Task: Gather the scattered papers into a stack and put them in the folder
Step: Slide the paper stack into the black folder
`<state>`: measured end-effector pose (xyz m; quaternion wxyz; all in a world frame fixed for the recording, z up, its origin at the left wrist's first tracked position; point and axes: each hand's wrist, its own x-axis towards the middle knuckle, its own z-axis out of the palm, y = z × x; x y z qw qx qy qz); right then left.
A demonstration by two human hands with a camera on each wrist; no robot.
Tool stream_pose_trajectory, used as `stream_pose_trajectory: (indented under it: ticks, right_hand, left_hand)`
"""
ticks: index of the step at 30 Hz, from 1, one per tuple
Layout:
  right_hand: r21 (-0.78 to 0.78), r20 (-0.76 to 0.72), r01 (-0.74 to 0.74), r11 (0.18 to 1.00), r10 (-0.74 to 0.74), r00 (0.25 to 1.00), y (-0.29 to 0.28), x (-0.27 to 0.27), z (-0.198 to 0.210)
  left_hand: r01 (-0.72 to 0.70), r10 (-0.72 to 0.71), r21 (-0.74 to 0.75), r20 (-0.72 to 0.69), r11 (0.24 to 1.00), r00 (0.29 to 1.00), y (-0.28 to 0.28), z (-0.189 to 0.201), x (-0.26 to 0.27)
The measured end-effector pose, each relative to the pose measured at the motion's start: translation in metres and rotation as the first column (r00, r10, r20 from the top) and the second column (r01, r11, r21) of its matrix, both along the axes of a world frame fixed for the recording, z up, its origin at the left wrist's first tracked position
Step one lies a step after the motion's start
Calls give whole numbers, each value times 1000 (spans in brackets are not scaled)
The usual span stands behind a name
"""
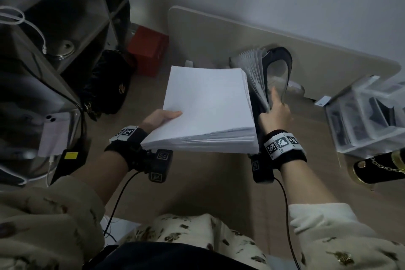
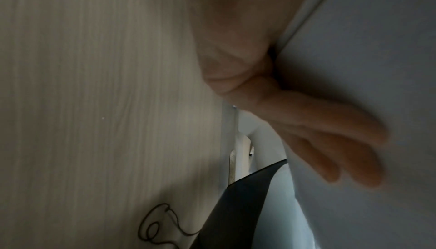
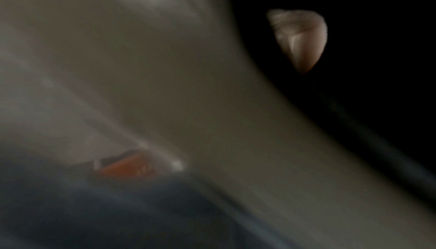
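Desk [image 1: 219,35] surface of pale wood fills the middle of the head view, its far edge running from upper centre down toward the right against the wall, with a rounded corner at upper centre. Bare wood lies open in the lower centre, between the two forearms. Clear plastic drawers [image 1: 370,116] crowd the right edge, and a black bag [image 1: 107,85] and a red box [image 1: 149,50] sit off the desk's left side.

A thick stack of white papers [image 1: 208,107] is held above the desk at centre frame. The left hand [image 1: 160,117] grips its left edge, thumb on the top sheet; the left wrist view shows the fingers [image 2: 330,141] pressed flat under the stack.

Just right of the stack, touching its right edge, stands a black folder [image 1: 276,72] with its inner sleeves fanned open. The right hand [image 1: 275,112] grips the folder's lower part, thumb raised against the sleeves, holding them apart. The right wrist view is blurred and dark; only a fingertip shows there.
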<state>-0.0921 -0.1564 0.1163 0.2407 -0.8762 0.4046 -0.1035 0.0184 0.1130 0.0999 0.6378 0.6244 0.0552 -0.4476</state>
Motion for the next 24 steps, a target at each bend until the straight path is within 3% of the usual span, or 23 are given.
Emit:
stream_pose_trajectory:
  ticks: [7,14,24]
  right_hand:
    - [20,-1,18,1000,-18,1000,-3,1,-4]
    - [6,-20,-23,1000,23,1000,-3,1,-5]
    - [-9,-43,-86,996,85,995,2,-6,-5]
  left_hand:
    - [113,-109,104,-46,988,993,3,2,-1]
    - [171,-173,178,-5,969,985,-4,8,1]
    - [113,-143,226,123,968,982,-31,8,20]
